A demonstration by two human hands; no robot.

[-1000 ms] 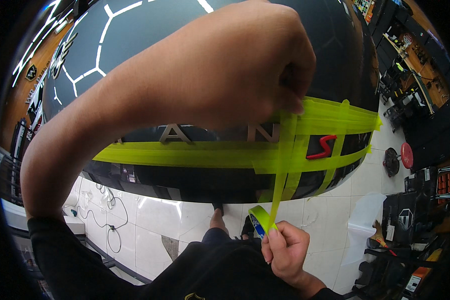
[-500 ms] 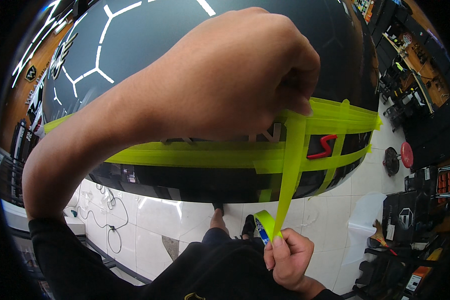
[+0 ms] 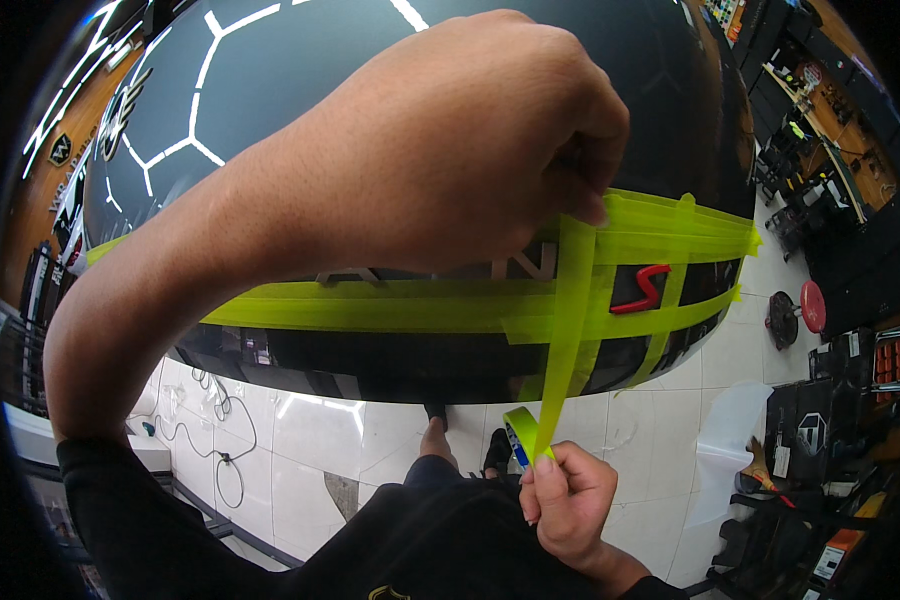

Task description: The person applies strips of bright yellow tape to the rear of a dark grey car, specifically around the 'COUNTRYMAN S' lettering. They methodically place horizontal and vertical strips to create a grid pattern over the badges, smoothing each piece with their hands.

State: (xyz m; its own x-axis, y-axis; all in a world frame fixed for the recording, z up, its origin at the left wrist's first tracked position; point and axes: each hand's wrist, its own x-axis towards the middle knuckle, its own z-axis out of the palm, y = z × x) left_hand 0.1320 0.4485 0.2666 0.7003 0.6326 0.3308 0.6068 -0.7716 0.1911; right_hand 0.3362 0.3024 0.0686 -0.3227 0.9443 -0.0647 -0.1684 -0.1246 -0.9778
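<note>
A dark, glossy car panel [image 3: 300, 90] curves across the view, masked with bands of yellow-green masking tape [image 3: 370, 307]. My left hand [image 3: 500, 130] reaches over the panel, its fingers closed at the top end of a tape strip [image 3: 564, 320]. That strip hangs down past the panel's lower edge to the tape roll [image 3: 519, 434]. Below the panel, my right hand [image 3: 572, 495] grips this roll, thumb against the strip. Raised silver letters [image 3: 540, 261] lie just left of the strip, partly hidden by my left forearm. A red raised letter [image 3: 640, 289] sits to its right, framed by tape.
A workbench [image 3: 840, 140] with tools runs along the far right. Near it stand a red round stool [image 3: 813, 305] and a black case [image 3: 808, 425]. A cable [image 3: 225, 455] lies on the white tiled floor [image 3: 300, 440] at the left.
Both hands have shifted slightly left with the strip, and my right hand has risen a little with the roll. More of the silver letters shows beneath my left forearm.
</note>
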